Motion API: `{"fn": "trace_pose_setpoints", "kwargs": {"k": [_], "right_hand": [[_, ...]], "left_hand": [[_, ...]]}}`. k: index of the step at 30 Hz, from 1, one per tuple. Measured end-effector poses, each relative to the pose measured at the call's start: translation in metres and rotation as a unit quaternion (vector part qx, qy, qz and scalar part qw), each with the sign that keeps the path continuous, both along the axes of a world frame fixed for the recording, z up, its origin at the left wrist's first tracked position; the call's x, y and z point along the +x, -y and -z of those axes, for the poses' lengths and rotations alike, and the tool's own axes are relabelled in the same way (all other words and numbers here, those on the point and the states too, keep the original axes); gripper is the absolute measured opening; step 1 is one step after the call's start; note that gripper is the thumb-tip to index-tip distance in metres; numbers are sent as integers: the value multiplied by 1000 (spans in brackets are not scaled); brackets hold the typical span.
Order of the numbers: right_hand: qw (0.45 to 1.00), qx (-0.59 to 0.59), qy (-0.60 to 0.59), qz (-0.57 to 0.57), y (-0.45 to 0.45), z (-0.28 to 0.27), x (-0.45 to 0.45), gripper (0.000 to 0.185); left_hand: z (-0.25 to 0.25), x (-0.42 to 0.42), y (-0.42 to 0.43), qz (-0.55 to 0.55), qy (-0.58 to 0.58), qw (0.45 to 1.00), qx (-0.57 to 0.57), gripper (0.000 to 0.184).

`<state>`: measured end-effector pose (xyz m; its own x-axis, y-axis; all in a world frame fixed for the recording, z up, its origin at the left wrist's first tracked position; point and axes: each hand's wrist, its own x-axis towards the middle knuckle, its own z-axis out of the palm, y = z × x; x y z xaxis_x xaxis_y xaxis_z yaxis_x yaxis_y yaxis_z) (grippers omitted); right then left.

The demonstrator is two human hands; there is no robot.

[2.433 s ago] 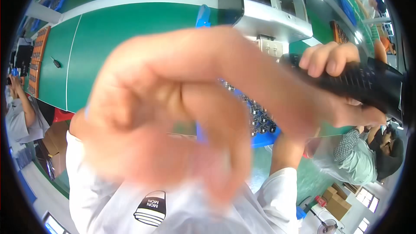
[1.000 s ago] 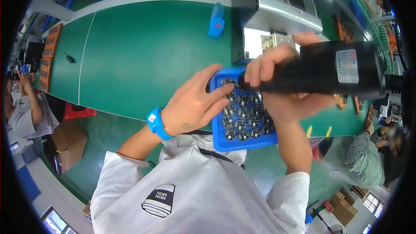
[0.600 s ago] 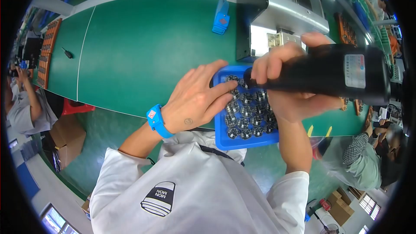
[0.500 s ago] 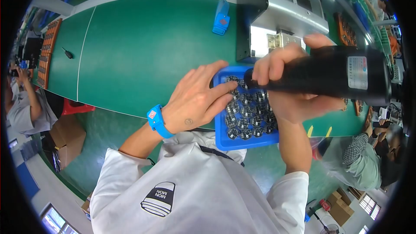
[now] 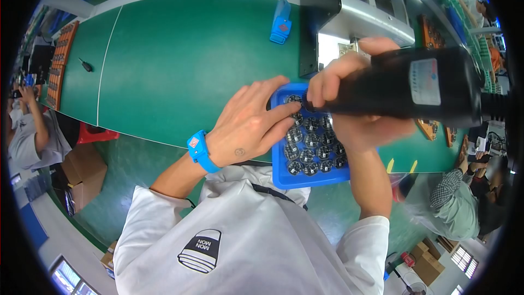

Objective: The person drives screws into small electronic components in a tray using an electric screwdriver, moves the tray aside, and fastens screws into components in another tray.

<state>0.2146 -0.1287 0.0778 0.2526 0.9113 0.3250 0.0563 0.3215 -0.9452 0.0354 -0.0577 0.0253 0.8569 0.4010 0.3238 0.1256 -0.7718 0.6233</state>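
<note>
My right hand (image 5: pixel 349 101) is wrapped round a black electric screwdriver (image 5: pixel 404 90), which has a white label and a ribbed cable end. Its front end points down over the upper part of a blue tray (image 5: pixel 279 172); the tip is hidden. In the tray sit several rows of small round black-and-silver parts (image 5: pixel 311 140). My left hand (image 5: pixel 248 123), with a blue wrist strap (image 5: pixel 201 152), rests on the tray's left rim. Its fingers are spread, and the index fingertip touches a part in the top left corner.
A metal machine with a black side panel (image 5: pixel 321 22) stands behind the tray. A second blue strap (image 5: pixel 281 22) lies on the green table (image 5: pixel 180 65). At left are a small black screwdriver (image 5: pixel 85 65) and an orange rack (image 5: pixel 61 65). Other people sit at both sides.
My right hand and the electric screwdriver have shifted slightly left over the tray's upper part. My left hand stays in place on the tray.
</note>
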Motion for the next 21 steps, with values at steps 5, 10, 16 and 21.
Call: {"fn": "trace_pose_setpoints", "kwargs": {"k": [5, 10, 16, 21], "right_hand": [[984, 139, -15, -110, -12, 25, 15, 113], [988, 94, -70, -104, -9, 25, 12, 114], [995, 41, -74, -54, -9, 8, -2, 111], [958, 262, -106, -52, -10, -22, 23, 106]], "left_hand": [[1, -1, 1, -3, 2, 1000, 3, 26], [5, -2, 1, -2, 9, 1000, 14, 28], [7, 0, 5, -17, 20, 1000, 3, 27], [5, 2, 7, -20, 26, 999, 15, 29]]}}
